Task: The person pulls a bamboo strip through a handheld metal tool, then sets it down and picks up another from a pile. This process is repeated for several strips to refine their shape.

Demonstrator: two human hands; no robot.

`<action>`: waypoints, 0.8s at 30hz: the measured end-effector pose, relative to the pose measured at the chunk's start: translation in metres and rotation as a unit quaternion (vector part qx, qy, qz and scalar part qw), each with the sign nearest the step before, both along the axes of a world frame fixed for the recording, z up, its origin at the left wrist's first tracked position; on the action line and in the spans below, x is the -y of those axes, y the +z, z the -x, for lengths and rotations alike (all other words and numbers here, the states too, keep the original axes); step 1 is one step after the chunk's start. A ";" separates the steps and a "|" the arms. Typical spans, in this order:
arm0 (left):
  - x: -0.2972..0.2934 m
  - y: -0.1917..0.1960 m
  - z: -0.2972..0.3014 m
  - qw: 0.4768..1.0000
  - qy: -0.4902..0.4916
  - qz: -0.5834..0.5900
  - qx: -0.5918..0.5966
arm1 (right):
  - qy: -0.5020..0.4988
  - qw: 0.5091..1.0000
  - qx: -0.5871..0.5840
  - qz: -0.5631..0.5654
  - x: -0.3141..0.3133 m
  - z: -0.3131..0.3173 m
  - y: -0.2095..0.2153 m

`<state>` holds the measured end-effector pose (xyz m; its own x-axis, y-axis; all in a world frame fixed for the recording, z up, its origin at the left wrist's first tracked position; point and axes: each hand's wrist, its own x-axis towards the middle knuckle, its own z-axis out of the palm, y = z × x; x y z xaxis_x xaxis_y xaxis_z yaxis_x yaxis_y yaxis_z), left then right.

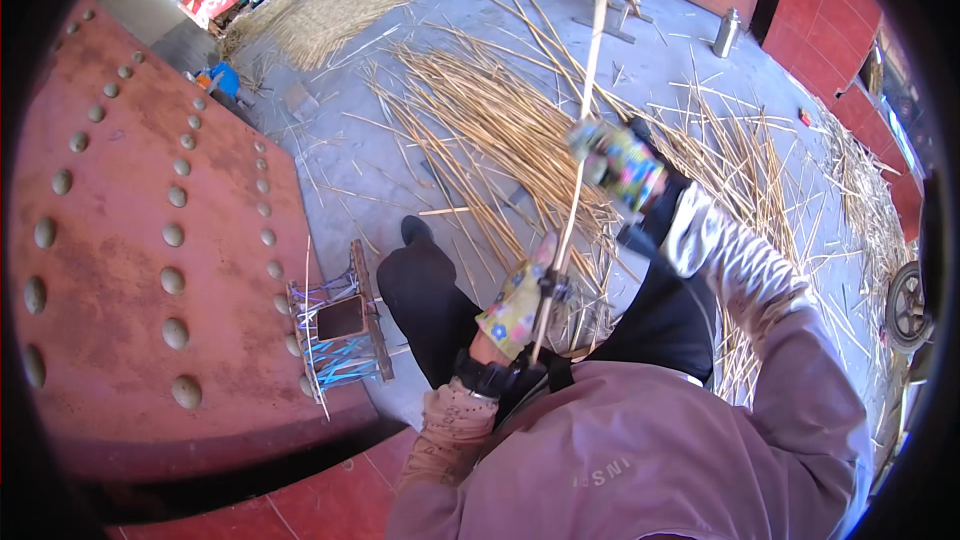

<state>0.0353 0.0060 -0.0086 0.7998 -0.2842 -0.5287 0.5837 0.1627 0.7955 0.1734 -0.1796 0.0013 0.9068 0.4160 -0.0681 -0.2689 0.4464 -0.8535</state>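
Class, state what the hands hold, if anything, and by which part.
A long pale stalk: the left hand holds near its lower end, the right hand farther up.

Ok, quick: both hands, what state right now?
Left hand: against the long pale stalk, low down; open or closed can't be told.
Right hand: blurred, but looks closed around that stalk, farther up.
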 end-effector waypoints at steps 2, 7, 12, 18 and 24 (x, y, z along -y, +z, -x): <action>0.010 0.000 -0.018 0.998 0.026 0.031 -0.040 | 0.092 0.990 -0.033 -0.099 -0.017 0.012 -0.008; 0.005 0.009 -0.040 0.996 0.077 0.040 0.000 | 0.136 0.976 0.170 0.032 -0.009 0.002 -0.011; 0.001 0.024 -0.080 0.937 0.326 0.089 0.087 | 0.002 0.973 -0.008 0.230 -0.016 0.025 -0.024; 0.000 0.030 -0.106 0.893 0.416 0.130 0.111 | 0.096 0.995 0.019 0.019 -0.040 0.072 -0.088; -0.115 0.052 -0.160 0.794 0.542 0.175 0.210 | 0.328 0.943 -0.041 0.025 0.103 0.088 -0.089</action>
